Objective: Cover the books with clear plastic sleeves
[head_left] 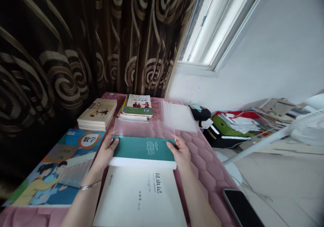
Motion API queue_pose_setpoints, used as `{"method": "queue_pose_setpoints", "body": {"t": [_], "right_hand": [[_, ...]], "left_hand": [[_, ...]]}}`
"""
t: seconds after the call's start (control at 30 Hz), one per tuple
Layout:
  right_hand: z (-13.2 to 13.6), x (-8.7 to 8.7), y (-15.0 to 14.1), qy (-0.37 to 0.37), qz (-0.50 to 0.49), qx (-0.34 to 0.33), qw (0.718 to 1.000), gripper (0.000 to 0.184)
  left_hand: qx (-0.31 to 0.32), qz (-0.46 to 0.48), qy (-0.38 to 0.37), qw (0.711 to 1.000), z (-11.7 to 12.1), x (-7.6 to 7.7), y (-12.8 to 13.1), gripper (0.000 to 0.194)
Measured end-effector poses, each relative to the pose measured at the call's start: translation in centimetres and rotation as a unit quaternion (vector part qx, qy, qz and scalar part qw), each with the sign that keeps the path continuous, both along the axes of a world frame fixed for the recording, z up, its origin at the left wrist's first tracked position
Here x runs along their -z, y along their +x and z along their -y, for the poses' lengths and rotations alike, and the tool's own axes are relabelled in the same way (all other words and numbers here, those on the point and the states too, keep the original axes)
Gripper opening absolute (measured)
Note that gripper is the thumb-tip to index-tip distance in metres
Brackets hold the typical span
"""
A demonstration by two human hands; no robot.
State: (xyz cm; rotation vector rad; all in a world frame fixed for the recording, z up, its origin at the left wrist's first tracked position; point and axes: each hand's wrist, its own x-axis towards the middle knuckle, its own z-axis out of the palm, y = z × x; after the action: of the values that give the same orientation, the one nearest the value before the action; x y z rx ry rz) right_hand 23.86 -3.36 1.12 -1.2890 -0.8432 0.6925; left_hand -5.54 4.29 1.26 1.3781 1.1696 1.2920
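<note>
An open book (126,196) lies before me on a pink quilted cover, its white title page showing printed characters. Its green cover flap (136,147) stands up beyond the page. My left hand (106,152) pinches the flap's left end, thumb on top. At the right end, my right hand (181,151) grips it the same way. A clear plastic book cover (144,127) extends past the flap's far edge, between both hands. The fingers beneath are mostly hidden.
Left lie a large blue math textbook (60,173) and a stack of beige books (97,114). Farther back are another book pile (136,107) and clear plastic sheets (179,115). A phone (241,208) rests at the right edge, near a white fan stand (253,146).
</note>
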Motion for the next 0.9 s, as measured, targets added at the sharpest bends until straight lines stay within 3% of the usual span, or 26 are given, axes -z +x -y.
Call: {"method": "queue_pose_setpoints", "body": {"t": [0.17, 0.33, 0.53, 0.73, 0.9], "right_hand": [[0.4, -0.2, 0.1, -0.004, 0.006, 0.005, 1.000, 0.055], [1.0, -0.9, -0.1, -0.054, 0.000, -0.041, 0.998, 0.042], [0.9, -1.3, -0.2, -0.070, -0.017, -0.044, 0.996, 0.044], [0.9, -0.9, 0.0, -0.063, 0.020, -0.035, 0.997, 0.040], [0.9, -0.7, 0.2, -0.067, 0.028, -0.028, 0.997, 0.041]], "left_hand": [[-0.003, -0.009, 0.011, 1.000, 0.1, -0.3, 0.2, 0.052], [-0.016, -0.003, 0.013, 1.000, -0.2, 0.1, 0.3, 0.051], [-0.017, 0.007, 0.015, 1.000, -0.4, 0.4, 0.3, 0.050], [-0.009, 0.053, -0.046, 0.997, 0.2, -0.4, 0.1, 0.057], [0.006, 0.050, -0.009, 0.999, 0.1, -0.3, 0.3, 0.053]]}}
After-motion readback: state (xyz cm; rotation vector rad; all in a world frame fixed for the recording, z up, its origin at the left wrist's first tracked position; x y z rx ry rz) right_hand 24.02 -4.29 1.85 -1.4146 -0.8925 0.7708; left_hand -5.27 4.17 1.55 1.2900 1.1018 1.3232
